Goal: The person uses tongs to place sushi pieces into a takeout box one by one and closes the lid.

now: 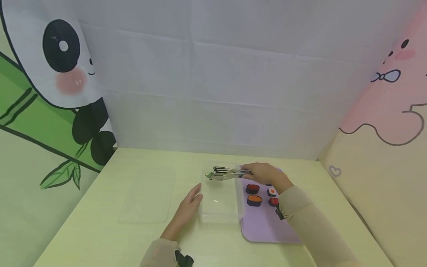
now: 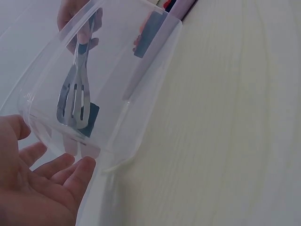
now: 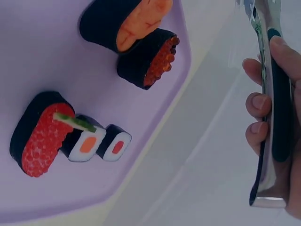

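Note:
My right hand [image 1: 265,173] grips metal tongs [image 1: 230,173] with dark grips. The tongs reach over the far part of a clear plastic box [image 1: 220,218]. Between their slotted ends is a dark-wrapped toy sushi piece [image 2: 92,121], partly hidden; something green shows at the tips in the head view. My left hand [image 1: 187,207] is at the box's left side, fingers loosely spread against or close to its wall. Right of the box, toy sushi pieces lie on a purple tray [image 1: 260,228], among them an orange-topped roll [image 1: 254,201] and a red-topped roll [image 3: 44,136].
A clear flat lid [image 1: 143,222] lies on the pale table [image 1: 100,237] to the left. The tray sits directly against the box's right side. A white cloth backdrop [image 1: 217,122] rises behind the table, with printed cartoon panels on both sides.

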A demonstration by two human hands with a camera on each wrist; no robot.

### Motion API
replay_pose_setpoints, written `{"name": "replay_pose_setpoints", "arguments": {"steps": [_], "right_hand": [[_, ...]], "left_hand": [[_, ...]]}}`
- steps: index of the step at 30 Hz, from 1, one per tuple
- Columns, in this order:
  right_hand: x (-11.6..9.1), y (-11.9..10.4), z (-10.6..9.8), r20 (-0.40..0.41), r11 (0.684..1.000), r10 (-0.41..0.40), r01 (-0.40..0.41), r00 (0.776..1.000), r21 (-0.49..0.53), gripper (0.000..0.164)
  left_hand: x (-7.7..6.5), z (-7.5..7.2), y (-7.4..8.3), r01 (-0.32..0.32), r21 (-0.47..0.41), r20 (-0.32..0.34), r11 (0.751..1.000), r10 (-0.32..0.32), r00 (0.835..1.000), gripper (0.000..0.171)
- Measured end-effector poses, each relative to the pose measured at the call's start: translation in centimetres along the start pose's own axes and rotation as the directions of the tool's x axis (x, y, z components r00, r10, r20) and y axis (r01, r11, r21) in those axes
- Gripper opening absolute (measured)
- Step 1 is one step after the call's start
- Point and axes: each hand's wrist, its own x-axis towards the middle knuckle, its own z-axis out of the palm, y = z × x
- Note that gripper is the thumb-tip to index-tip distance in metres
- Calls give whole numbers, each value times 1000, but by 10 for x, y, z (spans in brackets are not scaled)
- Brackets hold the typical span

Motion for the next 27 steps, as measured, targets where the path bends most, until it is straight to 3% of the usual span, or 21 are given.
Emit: {"name": "replay_pose_setpoints", "arguments": {"steps": [7, 17, 21, 27], "right_hand": [[9, -4, 11, 1, 997, -71, 71, 997, -22, 34], [12, -13, 5, 27, 994, -51, 53, 998, -93, 32], [5, -12, -6, 15, 992, -35, 36, 999, -120, 34], [-19, 0, -27, -27, 999, 14, -15, 1000, -42, 35]], "left_hand": [[-1, 3, 0, -11, -4, 11, 1000, 11, 1000, 51], [0, 6, -1, -6, 6, -4, 1000, 7, 1000, 52], [1, 6, -1, -7, 13, -7, 1000, 7, 1000, 51], [3, 4, -2, -8, 36, -18, 999, 9, 1000, 51]]}}
